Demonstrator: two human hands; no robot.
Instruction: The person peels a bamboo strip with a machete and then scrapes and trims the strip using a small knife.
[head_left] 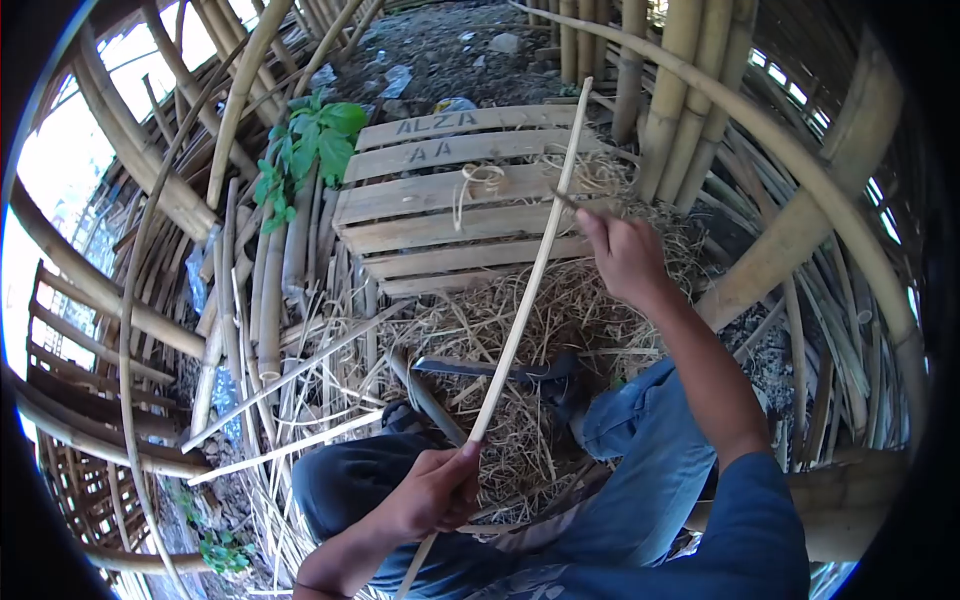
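A long, pale bamboo strip (529,290) slants up from my lap toward the upper middle of the view. Low on it, my left hand (436,492) is closed with the fingers wrapped round the strip. Higher up, my right hand (627,258) is closed round a small knife, its handle mostly hidden in the fist. The knife's narrow blade (566,201) meets the strip at its upper part. Below the strip, between my legs, lies a larger blade (470,368) with a dark handle, partly covered by the strip.
A slatted wooden panel (440,190) marked "ALZA AA" lies ahead, with a curled shaving (483,180) on it. Shavings (520,420) cover the ground. Bamboo poles (690,90) stand at right, a curved pole (800,165) arches there, and a green plant (315,150) grows at left.
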